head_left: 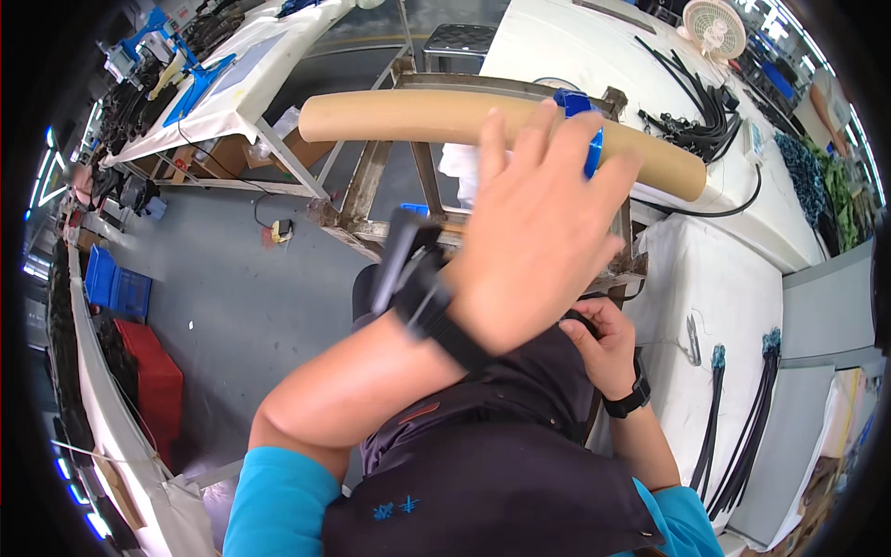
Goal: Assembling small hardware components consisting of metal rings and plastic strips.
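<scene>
My left hand (538, 223) is raised large in front of me, fingers spread and slightly blurred, with nothing visible in it. Its fingertips overlap a long brown cardboard tube (399, 116) and lie beside a shiny blue band (573, 100) around it; whether they touch is unclear. Low by my lap, my right hand (608, 351) is closed, thumb and fingers pinching a small black piece (580, 321) that is mostly hidden. Both wrists wear black straps; a dark device sits on the left one.
The tube lies across a worn metal frame (367, 181). To the right, a white-covered table (724, 269) holds small snips (693, 339) and bundles of black cords (710, 418). More black straps (705, 111) and a fan (715, 28) are behind. Blue crates (116, 283) and a red box (153, 381) stand left.
</scene>
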`<action>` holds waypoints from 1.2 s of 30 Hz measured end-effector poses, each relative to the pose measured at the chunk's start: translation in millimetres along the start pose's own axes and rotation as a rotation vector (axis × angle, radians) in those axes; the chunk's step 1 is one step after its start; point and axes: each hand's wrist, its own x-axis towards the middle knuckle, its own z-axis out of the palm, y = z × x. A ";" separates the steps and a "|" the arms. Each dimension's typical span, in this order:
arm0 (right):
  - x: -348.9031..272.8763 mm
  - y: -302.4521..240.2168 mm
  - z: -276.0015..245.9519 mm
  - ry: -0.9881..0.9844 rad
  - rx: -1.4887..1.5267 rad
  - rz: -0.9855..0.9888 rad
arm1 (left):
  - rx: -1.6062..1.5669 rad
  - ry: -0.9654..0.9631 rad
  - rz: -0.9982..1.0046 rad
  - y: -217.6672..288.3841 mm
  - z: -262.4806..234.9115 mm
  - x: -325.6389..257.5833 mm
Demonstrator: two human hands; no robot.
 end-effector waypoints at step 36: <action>-25.7 -28.5 30.5 -0.254 -0.033 -0.035 | -1.156 -0.372 -0.996 -26.7 -2.5 -167.3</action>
